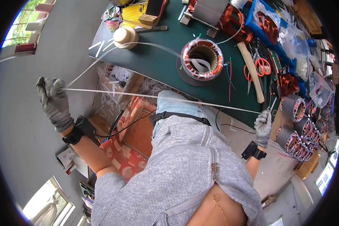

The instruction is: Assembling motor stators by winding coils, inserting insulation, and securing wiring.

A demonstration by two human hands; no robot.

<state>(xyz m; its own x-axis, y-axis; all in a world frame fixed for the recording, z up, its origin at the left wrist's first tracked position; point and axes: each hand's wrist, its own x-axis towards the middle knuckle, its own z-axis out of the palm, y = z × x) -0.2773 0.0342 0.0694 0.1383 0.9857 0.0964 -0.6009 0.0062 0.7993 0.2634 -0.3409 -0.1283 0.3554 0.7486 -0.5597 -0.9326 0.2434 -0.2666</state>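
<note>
- Holds the left hand [54,100] up, well left of the stator [214,60], on an upslanting forearm, with gloved fingers partly curled and gripping the taut strip [157,96]; cannot tell the exact pinch.
- Holds the right hand [263,126] low, to the right of the stator, with gloved fingers folded closely over the taut strip.
- Stretches the taut strip between both hands, on the body side of the stator.
- Trails a loose strip [88,69] from the left hand toward the stator.

White tape [158,96] taut between both gloved hands [55,107]
</note>
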